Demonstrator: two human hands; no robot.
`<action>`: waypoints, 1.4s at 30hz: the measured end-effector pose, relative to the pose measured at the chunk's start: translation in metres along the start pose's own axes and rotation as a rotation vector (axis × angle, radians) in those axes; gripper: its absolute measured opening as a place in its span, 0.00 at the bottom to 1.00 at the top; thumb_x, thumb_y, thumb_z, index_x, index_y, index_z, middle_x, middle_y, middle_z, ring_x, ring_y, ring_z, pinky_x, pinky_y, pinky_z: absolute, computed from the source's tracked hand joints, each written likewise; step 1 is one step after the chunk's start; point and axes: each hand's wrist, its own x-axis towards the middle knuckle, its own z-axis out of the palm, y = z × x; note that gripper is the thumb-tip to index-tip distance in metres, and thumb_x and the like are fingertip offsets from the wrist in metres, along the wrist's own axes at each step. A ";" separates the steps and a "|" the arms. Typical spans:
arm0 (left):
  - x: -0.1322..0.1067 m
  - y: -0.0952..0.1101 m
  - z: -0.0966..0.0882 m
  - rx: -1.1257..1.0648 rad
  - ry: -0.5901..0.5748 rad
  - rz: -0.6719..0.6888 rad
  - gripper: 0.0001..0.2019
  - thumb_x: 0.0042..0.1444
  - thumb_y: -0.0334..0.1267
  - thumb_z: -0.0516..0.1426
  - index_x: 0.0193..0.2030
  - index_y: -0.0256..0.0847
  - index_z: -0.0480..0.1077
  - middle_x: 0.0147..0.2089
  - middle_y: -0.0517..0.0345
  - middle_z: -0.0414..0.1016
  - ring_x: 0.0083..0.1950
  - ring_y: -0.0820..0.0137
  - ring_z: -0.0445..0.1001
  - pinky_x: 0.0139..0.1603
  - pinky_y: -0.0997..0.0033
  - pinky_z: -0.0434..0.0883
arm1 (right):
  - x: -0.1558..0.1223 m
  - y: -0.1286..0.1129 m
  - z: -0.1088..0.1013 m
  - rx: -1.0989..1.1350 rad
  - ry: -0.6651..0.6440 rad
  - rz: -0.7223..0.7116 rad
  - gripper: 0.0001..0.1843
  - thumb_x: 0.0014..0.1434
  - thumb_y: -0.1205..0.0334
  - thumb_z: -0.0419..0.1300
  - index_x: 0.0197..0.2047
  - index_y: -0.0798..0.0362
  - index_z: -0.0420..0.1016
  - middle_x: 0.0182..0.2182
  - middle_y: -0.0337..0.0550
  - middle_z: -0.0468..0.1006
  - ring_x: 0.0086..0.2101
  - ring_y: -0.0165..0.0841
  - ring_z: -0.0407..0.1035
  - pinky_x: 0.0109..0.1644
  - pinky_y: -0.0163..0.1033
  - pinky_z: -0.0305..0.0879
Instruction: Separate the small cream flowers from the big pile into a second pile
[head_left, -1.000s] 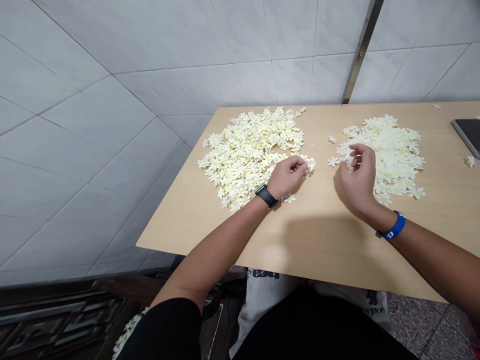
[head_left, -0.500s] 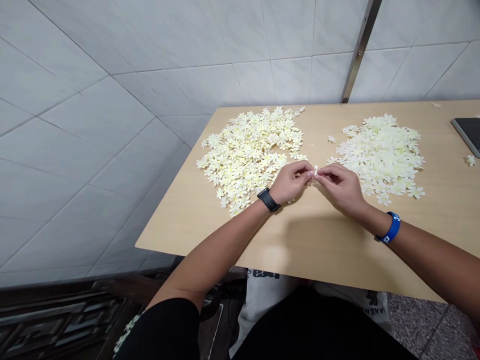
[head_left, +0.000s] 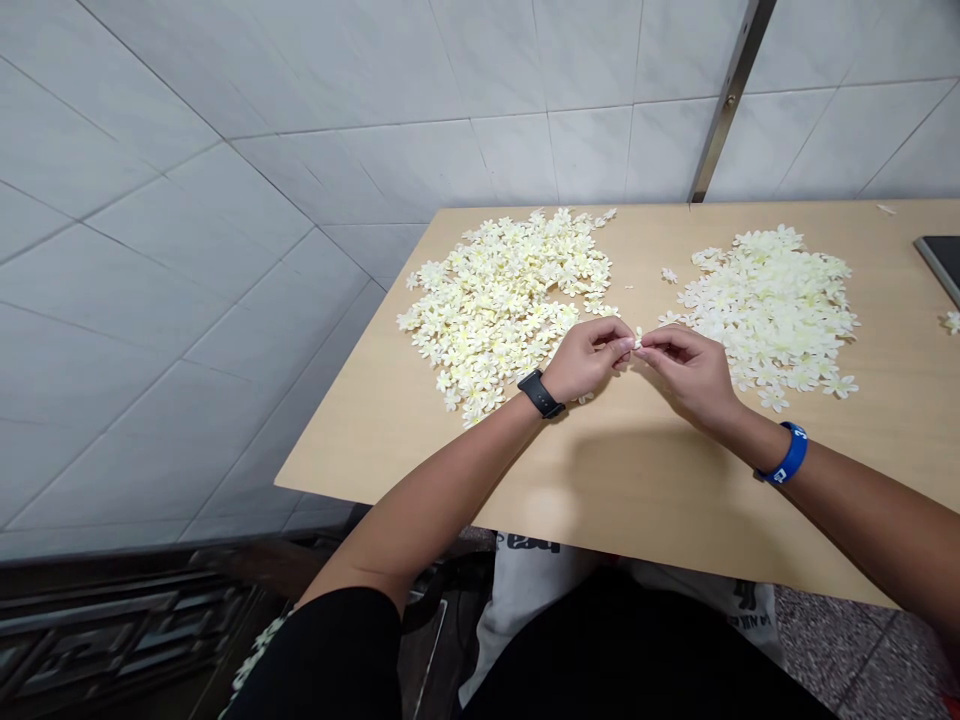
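My left hand (head_left: 586, 358) and my right hand (head_left: 688, 370) meet fingertip to fingertip over the middle of the wooden table (head_left: 637, 480). Both pinch one small white flower (head_left: 637, 341) between them. A wide heap of pale yellow-white flowers (head_left: 504, 300) lies just behind my left hand. A second heap of whiter flowers (head_left: 772, 302) lies behind my right hand. My left wrist carries a black watch, my right wrist a blue band.
A dark flat device (head_left: 943, 262) lies at the table's right edge, with a stray flower (head_left: 952, 321) beside it. White tiled walls stand behind and to the left. A metal strip (head_left: 726, 100) runs up the wall. The table's left edge drops off near the left heap.
One second ago my right hand was at the edge of the right heap and my left hand rested by the left heap. They came together in the middle and now hold one flower.
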 end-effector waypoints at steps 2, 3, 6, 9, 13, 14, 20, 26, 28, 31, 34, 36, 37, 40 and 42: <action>0.000 -0.001 0.000 -0.005 0.000 0.003 0.26 0.60 0.62 0.63 0.32 0.36 0.72 0.28 0.58 0.72 0.29 0.75 0.70 0.34 0.73 0.70 | 0.000 0.001 0.000 0.013 -0.002 0.010 0.03 0.57 0.60 0.71 0.34 0.49 0.85 0.32 0.42 0.83 0.33 0.34 0.74 0.37 0.41 0.68; 0.000 -0.001 0.000 -0.011 0.000 0.002 0.26 0.60 0.62 0.63 0.32 0.36 0.72 0.28 0.58 0.72 0.29 0.75 0.70 0.34 0.73 0.70 | 0.000 0.002 0.000 0.018 -0.003 0.015 0.03 0.57 0.60 0.71 0.34 0.49 0.85 0.32 0.42 0.83 0.33 0.34 0.74 0.37 0.41 0.68; 0.000 -0.002 0.000 -0.032 0.002 -0.012 0.27 0.59 0.63 0.63 0.32 0.37 0.72 0.28 0.59 0.72 0.29 0.75 0.70 0.33 0.73 0.71 | 0.001 0.002 0.000 0.026 -0.002 0.028 0.03 0.57 0.59 0.72 0.34 0.49 0.85 0.33 0.42 0.84 0.33 0.35 0.75 0.37 0.42 0.69; 0.000 0.000 0.000 -0.024 -0.005 -0.016 0.27 0.59 0.64 0.63 0.33 0.37 0.72 0.28 0.59 0.71 0.29 0.75 0.70 0.32 0.73 0.71 | 0.001 0.001 0.000 0.032 0.000 0.031 0.04 0.57 0.58 0.71 0.34 0.49 0.85 0.32 0.42 0.84 0.33 0.35 0.75 0.37 0.42 0.69; -0.001 0.002 0.000 0.034 -0.014 -0.002 0.27 0.60 0.63 0.62 0.35 0.36 0.73 0.32 0.57 0.73 0.31 0.75 0.72 0.34 0.74 0.73 | 0.001 -0.001 0.001 0.028 0.000 0.031 0.04 0.57 0.58 0.71 0.33 0.49 0.85 0.32 0.42 0.83 0.33 0.35 0.75 0.37 0.41 0.69; -0.002 0.002 0.000 0.047 -0.014 -0.007 0.26 0.60 0.63 0.62 0.35 0.36 0.73 0.33 0.57 0.74 0.31 0.75 0.72 0.34 0.74 0.74 | 0.000 -0.002 0.001 0.017 0.006 0.028 0.05 0.57 0.58 0.71 0.33 0.49 0.85 0.32 0.42 0.83 0.32 0.34 0.74 0.36 0.41 0.69; -0.004 0.001 0.001 0.092 -0.009 -0.003 0.24 0.62 0.61 0.62 0.37 0.36 0.74 0.34 0.56 0.75 0.34 0.73 0.73 0.35 0.74 0.76 | 0.001 -0.001 -0.001 -0.039 0.021 -0.023 0.05 0.58 0.59 0.71 0.32 0.49 0.85 0.30 0.42 0.83 0.31 0.34 0.73 0.36 0.41 0.68; -0.003 0.003 0.000 0.078 -0.004 0.008 0.24 0.62 0.60 0.62 0.36 0.37 0.74 0.34 0.55 0.75 0.34 0.73 0.73 0.34 0.74 0.76 | 0.001 -0.004 -0.002 -0.052 0.010 -0.057 0.05 0.60 0.58 0.70 0.32 0.48 0.85 0.32 0.43 0.84 0.34 0.36 0.75 0.38 0.43 0.71; -0.003 0.003 0.000 0.085 -0.008 0.017 0.23 0.63 0.59 0.61 0.36 0.37 0.74 0.35 0.55 0.75 0.35 0.73 0.73 0.35 0.74 0.76 | 0.001 -0.005 -0.002 -0.065 0.015 -0.063 0.05 0.59 0.58 0.71 0.32 0.48 0.85 0.31 0.42 0.84 0.33 0.36 0.75 0.37 0.43 0.70; -0.003 0.002 0.000 0.108 -0.017 0.026 0.22 0.64 0.57 0.61 0.37 0.37 0.74 0.35 0.54 0.75 0.36 0.72 0.73 0.35 0.74 0.75 | 0.000 -0.006 -0.003 -0.086 0.016 -0.072 0.04 0.59 0.59 0.71 0.32 0.48 0.84 0.30 0.42 0.83 0.32 0.35 0.74 0.35 0.42 0.69; -0.004 0.003 -0.001 0.152 -0.015 0.027 0.20 0.65 0.56 0.60 0.37 0.38 0.74 0.36 0.54 0.76 0.38 0.71 0.73 0.36 0.74 0.74 | 0.000 -0.006 -0.003 -0.089 0.010 -0.089 0.04 0.60 0.60 0.70 0.32 0.48 0.84 0.31 0.42 0.83 0.32 0.35 0.74 0.36 0.42 0.69; -0.004 0.004 -0.001 0.153 -0.015 0.024 0.20 0.65 0.55 0.59 0.37 0.38 0.74 0.36 0.54 0.75 0.38 0.71 0.73 0.36 0.74 0.74 | 0.001 -0.006 -0.003 -0.084 0.003 -0.102 0.04 0.61 0.60 0.69 0.33 0.48 0.85 0.31 0.42 0.84 0.33 0.36 0.75 0.37 0.43 0.70; -0.004 0.004 -0.001 0.139 -0.018 0.022 0.20 0.65 0.55 0.59 0.38 0.38 0.73 0.36 0.55 0.75 0.38 0.71 0.73 0.36 0.74 0.74 | 0.001 -0.005 -0.003 -0.081 0.000 -0.107 0.05 0.61 0.61 0.69 0.33 0.47 0.85 0.32 0.42 0.84 0.33 0.36 0.75 0.38 0.43 0.70; -0.004 0.004 0.000 0.113 -0.029 0.022 0.19 0.66 0.55 0.58 0.38 0.38 0.72 0.37 0.55 0.75 0.37 0.72 0.73 0.37 0.73 0.75 | 0.001 -0.006 -0.003 -0.083 0.005 -0.110 0.06 0.62 0.61 0.68 0.33 0.47 0.85 0.32 0.42 0.85 0.34 0.36 0.76 0.39 0.43 0.71; -0.004 0.004 0.001 0.136 -0.033 0.026 0.18 0.66 0.53 0.58 0.38 0.38 0.72 0.37 0.55 0.75 0.38 0.71 0.73 0.38 0.72 0.75 | 0.001 -0.006 -0.003 -0.097 0.004 -0.105 0.04 0.61 0.61 0.69 0.33 0.47 0.85 0.32 0.42 0.84 0.33 0.36 0.76 0.38 0.43 0.70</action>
